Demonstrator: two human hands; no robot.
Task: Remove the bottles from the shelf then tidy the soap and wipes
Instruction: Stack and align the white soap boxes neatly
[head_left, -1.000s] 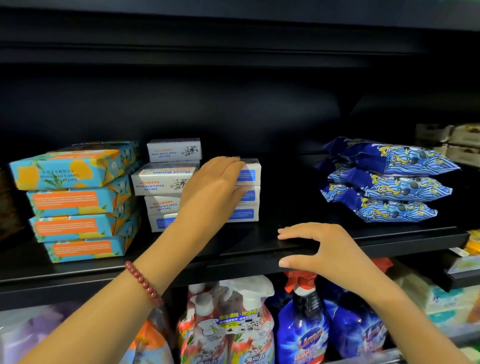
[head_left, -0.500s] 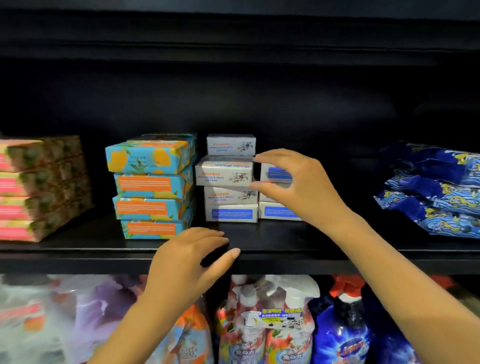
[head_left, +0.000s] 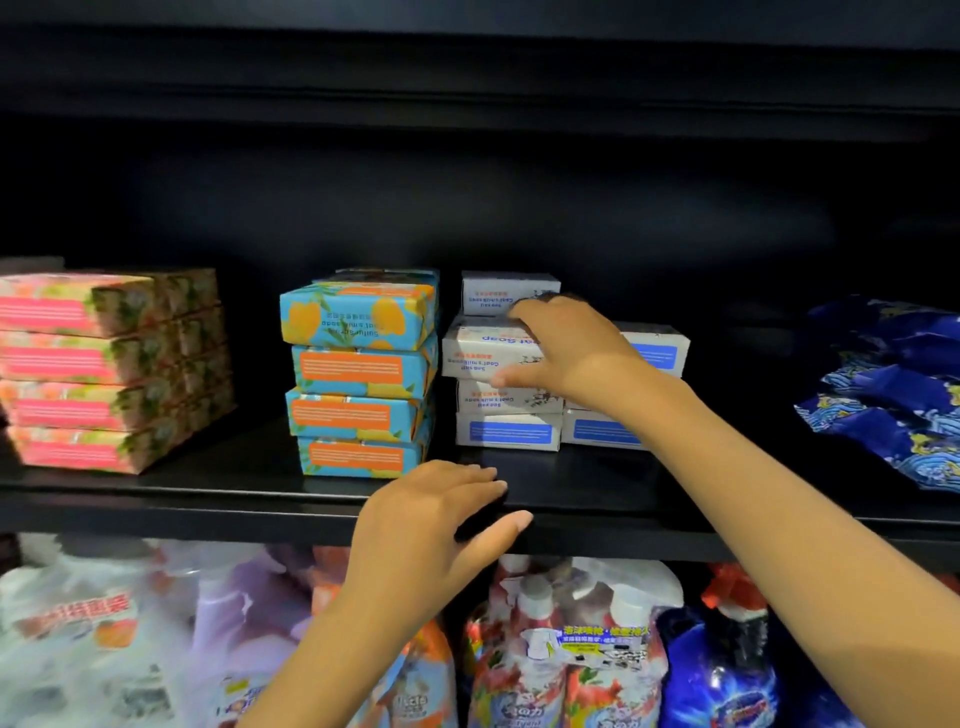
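**Position of task items.** The black shelf carries four groups.
- At 12 o'clock from the camera stands the white soap stack, two columns touching side by side.
- Just beside it at 9 o'clock are the blue-and-orange soap boxes, stacked four high.
- Farther toward 9 o'clock, past a bare gap, are the pink soap boxes.
- The wipes packs are piled at 3 o'clock, well apart from the white stack.

**Hands.**
- The right hand grips the goat soap box in the left column. Its fingers curl over the top edge and the thumb presses beneath.
- The left hand rests on the shelf's front edge, holding nothing. Its fingers are nearly straight on the top surface and the thumb lies along the lip.

**Orientation.**
- The gripped box lies flat with its long axis running 9 to 3 o'clock.
- Its long face points toward 6 o'clock, and the print reads upside down.
- It overhangs the boxes beneath toward the shelf front.
- One box above it sits farther back.

**Edges and clearance.**
- A bare strip runs between the stacks and the front lip.
- There is open shelf on both sides of the blue-and-orange stack's neighbours, at the 9 and 3 o'clock gaps.
- Dark headroom lies above all the stacks.
- Spray bottles stand below the lip at 6 o'clock.
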